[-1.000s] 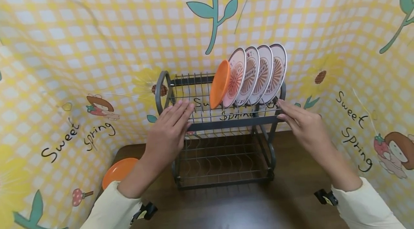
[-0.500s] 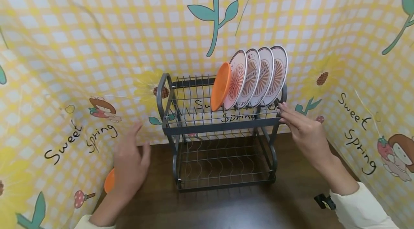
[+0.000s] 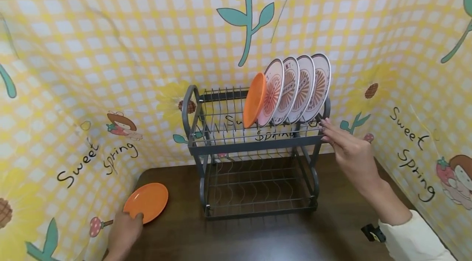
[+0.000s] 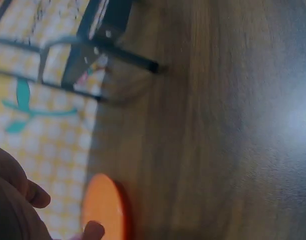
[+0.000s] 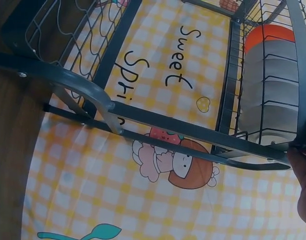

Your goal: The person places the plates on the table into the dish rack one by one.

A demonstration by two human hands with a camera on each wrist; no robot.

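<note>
An orange plate (image 3: 149, 201) lies flat on the brown table at the left. My left hand (image 3: 125, 230) is at its near-left rim, thumb and fingertips overlapping the edge in the head view. In the left wrist view the thumb tip (image 4: 94, 231) shows over the plate, with the other fingers apart from it. My right hand (image 3: 355, 158) pinches the front right corner of the grey two-tier dish rack's (image 3: 254, 145) upper shelf. On that shelf several white patterned plates (image 3: 320, 85) stand on edge at the right, with an orange plate (image 3: 255, 100) at their left end.
Wire slots (image 3: 221, 117) run along the upper shelf left of the standing plates. The wavy-wired lower shelf (image 3: 258, 191) sits close over the table (image 3: 250, 240). Yellow checked cloth (image 3: 155, 48) forms walls behind and at both sides.
My left hand has left the upper shelf's front left rail and moved down and left to the plate on the table. The right hand stays at the rack's corner.
</note>
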